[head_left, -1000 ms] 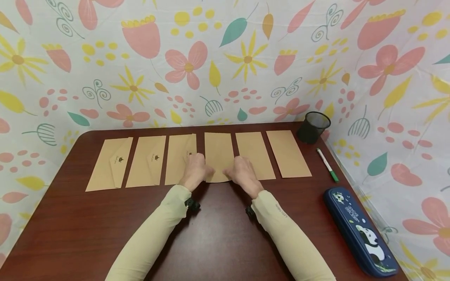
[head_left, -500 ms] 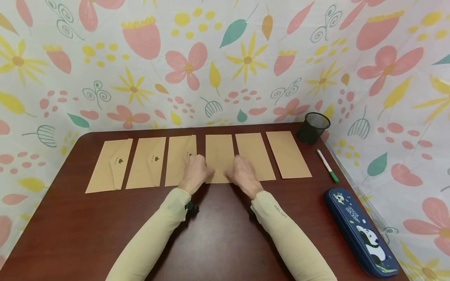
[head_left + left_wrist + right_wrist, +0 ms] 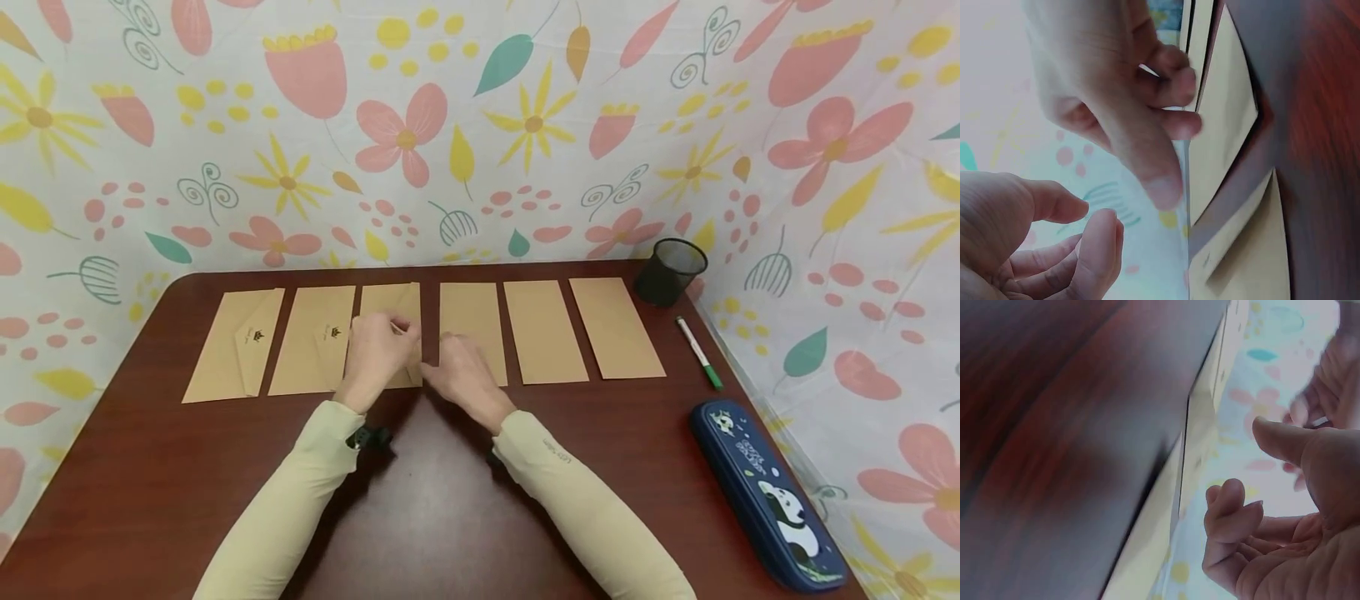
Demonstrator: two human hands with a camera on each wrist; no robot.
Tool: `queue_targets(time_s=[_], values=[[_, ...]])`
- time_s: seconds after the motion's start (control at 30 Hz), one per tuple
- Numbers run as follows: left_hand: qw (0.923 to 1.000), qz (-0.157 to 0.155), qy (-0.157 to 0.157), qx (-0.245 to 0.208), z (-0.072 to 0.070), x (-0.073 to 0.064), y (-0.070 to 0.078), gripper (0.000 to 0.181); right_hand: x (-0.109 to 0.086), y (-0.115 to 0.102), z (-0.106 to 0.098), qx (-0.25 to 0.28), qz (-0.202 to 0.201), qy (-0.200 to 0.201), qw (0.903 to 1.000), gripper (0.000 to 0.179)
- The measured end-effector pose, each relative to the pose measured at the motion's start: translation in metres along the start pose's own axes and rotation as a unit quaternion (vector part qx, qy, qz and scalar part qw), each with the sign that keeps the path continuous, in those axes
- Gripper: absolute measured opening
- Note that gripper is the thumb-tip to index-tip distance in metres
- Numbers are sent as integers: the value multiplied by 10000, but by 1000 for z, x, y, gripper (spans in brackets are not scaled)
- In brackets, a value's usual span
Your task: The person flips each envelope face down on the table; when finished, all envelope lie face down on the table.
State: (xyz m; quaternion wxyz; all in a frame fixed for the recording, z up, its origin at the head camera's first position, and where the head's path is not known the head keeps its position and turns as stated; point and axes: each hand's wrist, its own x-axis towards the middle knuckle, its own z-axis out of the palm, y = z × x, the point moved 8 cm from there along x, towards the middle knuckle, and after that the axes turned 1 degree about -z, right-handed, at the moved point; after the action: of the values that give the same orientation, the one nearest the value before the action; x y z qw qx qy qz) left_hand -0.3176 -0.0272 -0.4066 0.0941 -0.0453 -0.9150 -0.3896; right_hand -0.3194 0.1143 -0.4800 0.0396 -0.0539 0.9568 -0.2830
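Observation:
Several kraft-paper envelopes lie in a row across the dark wooden table. Over the third envelope from the left (image 3: 384, 298) hovers my left hand (image 3: 377, 350), its fingers loosely bent with nothing between them. My right hand (image 3: 467, 371) is above the left part of the fourth envelope (image 3: 480, 308), thumb towards the left hand. In the right wrist view the right thumb and fingers (image 3: 1279, 440) stand apart, holding nothing. The left wrist view shows both hands raised over the envelopes; one envelope's flap (image 3: 1235, 228) lifts slightly from its body.
To the left lie two flap-up envelopes, the outer one (image 3: 225, 350) and its neighbour (image 3: 303, 342). Two plain-side-up envelopes (image 3: 546, 333) (image 3: 617, 329) are on the right. A black mesh pen cup (image 3: 667, 273), a green-capped marker (image 3: 699, 353) and a navy panda pencil case (image 3: 768, 496) line the right edge.
Both hands have left the fourth envelope's lower edges and moved left, lifting off. The left hand is now over the third envelope. The envelopes stay in place.

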Motion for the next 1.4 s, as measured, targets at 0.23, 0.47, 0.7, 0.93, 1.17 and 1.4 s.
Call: queue_targets(time_s=[0.23,0.47,0.7,0.93,1.17,1.4], values=[[9994,1,270,204,-18,4,-18,19,29,-10,46,-391,-253,-568,9973,42],[9983,-268,252,462,-33,5,-44,23,43,-6,66,-579,-159,-630,9962,40],[9961,-564,76,671,-41,3,-70,28,47,-6,68,-840,5,-597,9947,28],[9917,-547,113,1154,-43,1,-85,37,41,-2,63,-700,362,-737,9942,33],[9905,-694,122,1178,-41,-1,-91,44,8,-21,25,121,422,-653,9969,38],[9892,-855,198,1171,-34,-2,-92,51,-12,-28,1,719,546,-666,9937,47]])
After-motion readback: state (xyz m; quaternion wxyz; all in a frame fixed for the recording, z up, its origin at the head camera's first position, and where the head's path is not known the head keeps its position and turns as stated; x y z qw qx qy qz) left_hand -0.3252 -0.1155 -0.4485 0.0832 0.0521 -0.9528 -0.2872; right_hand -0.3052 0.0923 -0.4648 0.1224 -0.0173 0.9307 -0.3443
